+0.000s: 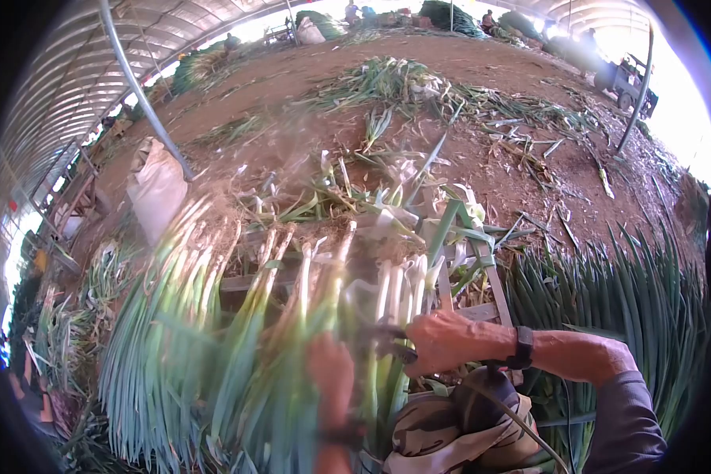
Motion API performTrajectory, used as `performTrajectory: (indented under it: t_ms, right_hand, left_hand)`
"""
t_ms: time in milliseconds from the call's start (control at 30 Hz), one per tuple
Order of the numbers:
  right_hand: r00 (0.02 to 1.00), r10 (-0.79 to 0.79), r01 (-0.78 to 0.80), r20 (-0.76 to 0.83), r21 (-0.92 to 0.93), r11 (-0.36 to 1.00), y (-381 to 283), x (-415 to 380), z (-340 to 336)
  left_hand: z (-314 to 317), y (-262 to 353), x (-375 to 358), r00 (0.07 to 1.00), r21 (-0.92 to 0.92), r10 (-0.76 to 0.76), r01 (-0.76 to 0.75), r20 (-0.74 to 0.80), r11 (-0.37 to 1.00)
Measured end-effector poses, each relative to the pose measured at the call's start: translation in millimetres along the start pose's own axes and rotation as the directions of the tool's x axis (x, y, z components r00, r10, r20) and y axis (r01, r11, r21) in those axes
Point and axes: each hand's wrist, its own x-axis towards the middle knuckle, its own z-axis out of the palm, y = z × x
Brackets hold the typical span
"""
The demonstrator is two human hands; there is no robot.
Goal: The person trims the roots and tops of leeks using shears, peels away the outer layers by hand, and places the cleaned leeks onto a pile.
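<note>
Long green onions (pixel 237 340) lie side by side in front of me, white stems and roots pointing away and green leaves toward me. My left hand (pixel 329 370) is over the leaves near the middle, its fingers smeared by motion. Closed around a dark tool (pixel 395 344), my right hand (pixel 438 340) is just right of it, over another group of onions (pixel 399 296). The tool's kind does not show clearly. A dark band circles each wrist.
A wooden rack (pixel 491 284) shows under the onions. More standing green leaves (pixel 608 300) fill the right side. A pale sack (pixel 155 189) leans at the left by a metal pole (pixel 138 87). Leaf scraps (pixel 387 83) litter the soil; a vehicle (pixel 626 83) is far right.
</note>
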Motion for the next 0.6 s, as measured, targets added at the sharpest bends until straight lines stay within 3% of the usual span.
performTrajectory:
  t_ms: [33, 67, 167, 267, 300, 500, 600]
  right_hand:
    - [1.0, 0.003, -0.003, 0.022, 0.001, 1.0, -2.5, 4.5, 2.3]
    - [0.999, 0.009, -0.009, 0.045, 0.002, 1.0, -4.0, 9.7, 5.0]
    - [0.999, -0.038, 0.038, 0.023, -0.018, 0.999, 3.5, 23.4, 18.6]
    - [0.986, -0.14, 0.137, -0.088, -0.037, 0.99, 26.4, 40.0, 40.7]
    - [0.975, -0.177, 0.173, -0.135, -0.043, 0.984, 29.4, 45.0, 41.7]
    - [0.995, -0.022, 0.009, -0.097, -0.133, 0.991, 36.3, 68.8, 36.8]
    - [0.991, -0.022, 0.005, -0.13, -0.135, 0.991, 44.4, 74.7, 42.1]
  left_hand:
    - [0.5, -1.7, 5.0, 0.996, 0.022, 0.021, -0.02, -0.082, 1.0]
    - [2.0, -0.3, 8.5, 0.999, 0.058, -0.033, 0.032, 0.026, 0.998]
    - [-3.5, 2.8, 20.2, 0.995, 0.223, 0.098, -0.098, 0.011, 0.97]
    - [-11.9, 8.0, 27.7, 0.978, 0.431, 0.164, -0.205, 0.131, 0.879]
    - [-7.0, 5.3, 31.2, 0.979, 0.441, 0.16, -0.199, 0.126, 0.875]
    - [7.6, 7.4, 45.5, 0.971, 0.44, 0.132, -0.208, 0.198, 0.874]
    - [10.5, 12.3, 47.8, 0.968, 0.421, 0.112, -0.2, 0.225, 0.885]
